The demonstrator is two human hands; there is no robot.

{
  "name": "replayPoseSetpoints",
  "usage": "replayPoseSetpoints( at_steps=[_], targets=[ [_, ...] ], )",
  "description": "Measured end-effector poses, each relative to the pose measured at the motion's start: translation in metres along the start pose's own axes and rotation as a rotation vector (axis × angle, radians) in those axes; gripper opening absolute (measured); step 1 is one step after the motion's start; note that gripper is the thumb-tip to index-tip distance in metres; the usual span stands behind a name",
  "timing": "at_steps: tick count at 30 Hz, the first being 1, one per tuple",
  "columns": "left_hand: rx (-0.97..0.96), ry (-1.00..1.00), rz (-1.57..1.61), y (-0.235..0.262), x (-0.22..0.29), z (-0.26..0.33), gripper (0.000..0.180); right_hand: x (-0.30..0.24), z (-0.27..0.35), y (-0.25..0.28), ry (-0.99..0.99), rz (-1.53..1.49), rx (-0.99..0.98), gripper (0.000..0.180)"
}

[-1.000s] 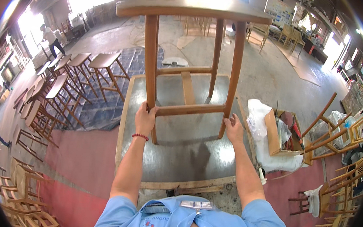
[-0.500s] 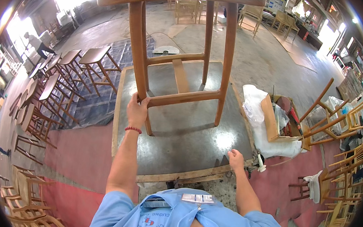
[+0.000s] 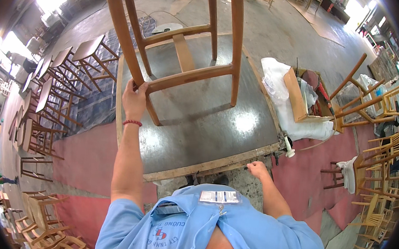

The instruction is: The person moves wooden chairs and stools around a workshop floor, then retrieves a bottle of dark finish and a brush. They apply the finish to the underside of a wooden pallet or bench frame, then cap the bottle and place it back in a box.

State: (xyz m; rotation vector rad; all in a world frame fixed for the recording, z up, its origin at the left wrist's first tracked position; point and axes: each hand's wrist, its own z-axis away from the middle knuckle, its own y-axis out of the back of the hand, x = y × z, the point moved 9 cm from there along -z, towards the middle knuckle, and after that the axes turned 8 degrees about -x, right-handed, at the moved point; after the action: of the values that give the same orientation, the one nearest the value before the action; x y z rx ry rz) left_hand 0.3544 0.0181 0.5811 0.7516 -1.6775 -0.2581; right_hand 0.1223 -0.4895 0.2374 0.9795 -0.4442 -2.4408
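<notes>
Your left hand is closed around the near left leg of the tall wooden stool, gripping just where the lower crossbar meets that leg. Your right hand, which held the stool's right leg a second ago, has let go and now sits low at the near edge of the worktop, fingers curled and holding nothing. The stool has swung up and leftward in view since then; it stands on the dark worktop surface straight ahead of your left hand, its right legs well away from your right hand.

Beyond your right hand, the worktop's wooden rim runs off to the right corner, where a small white bottle stands just past the edge. Further right lie white plastic sheeting and an open cardboard box. Bare worktop stretches between your two hands. Left of your left hand, rows of stools crowd the floor.
</notes>
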Motion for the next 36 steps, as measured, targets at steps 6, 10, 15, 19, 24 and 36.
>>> replayPoseSetpoints(
  at_steps=[6,10,15,19,24,36],
  targets=[
    [-0.017,-0.013,-0.026,0.0,-0.006,-0.006,0.037,0.092,0.032,-0.011,-0.357,-0.027,-0.088,0.036],
    [0.005,0.011,0.034,-0.001,-0.01,-0.004,0.037,0.113,0.054,-0.013,-0.435,-0.178,-0.095,0.04],
    [0.009,0.023,-0.009,0.001,-0.003,-0.003,0.035,0.116,0.049,-0.016,-0.422,-0.265,-0.102,0.042],
    [-0.002,0.056,-0.05,0.002,-0.001,-0.003,0.033,0.115,0.03,-0.022,-0.34,-0.258,-0.12,0.047],
    [0.018,0.03,-0.066,0.006,0.014,0.004,0.036,0.12,0.018,-0.006,-0.31,-0.141,0.033,0.034],
    [0.516,-0.806,-0.552,0.181,0.274,-0.042,0.043,0.102,0.018,-0.012,-0.374,-0.358,-0.059,0.033]
  ],
)
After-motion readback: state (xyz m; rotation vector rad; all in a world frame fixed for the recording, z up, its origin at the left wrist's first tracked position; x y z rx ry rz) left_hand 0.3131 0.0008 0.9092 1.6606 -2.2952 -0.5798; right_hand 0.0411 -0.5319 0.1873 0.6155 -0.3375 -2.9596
